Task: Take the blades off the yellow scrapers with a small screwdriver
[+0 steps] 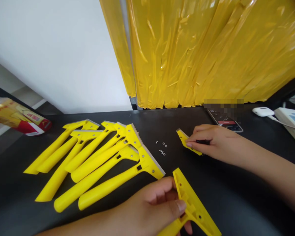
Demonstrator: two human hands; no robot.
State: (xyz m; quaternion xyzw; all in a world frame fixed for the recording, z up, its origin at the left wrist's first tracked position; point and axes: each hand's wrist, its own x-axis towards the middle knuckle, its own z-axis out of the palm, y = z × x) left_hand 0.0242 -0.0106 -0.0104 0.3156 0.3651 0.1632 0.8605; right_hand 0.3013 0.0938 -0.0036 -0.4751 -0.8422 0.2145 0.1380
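— Since the scrapers overlap, how many do you count on the table (236, 183)?

— Seven yellow scrapers (98, 160), fanned out on the left with their metal-edged heads pointing away. An eighth yellow scraper (191, 197) is in the left hand (159, 203), and one short yellow piece (182, 138) with a metal edge is at the right hand (216, 141).

— And the small hardware?

— Three tiny rings (164, 154), plus a few screws (156, 142) whose exact number I can't tell. They lie between the fan and the right hand.

— How are the hands set?

— The left is curled around the scraper's neck, thumb pressed on it, two holes showing in the head. The right has thumb and fingertips pinched together on the short piece. Something slim and black (203, 142) shows beneath its fingers; whether it is gripped, I can't tell.

— Any writing?

— One packet (19, 114) at far left has printed characters, too blurred to read. One phone (226, 122) behind the right hand shows a red bar; its text is also unclear.
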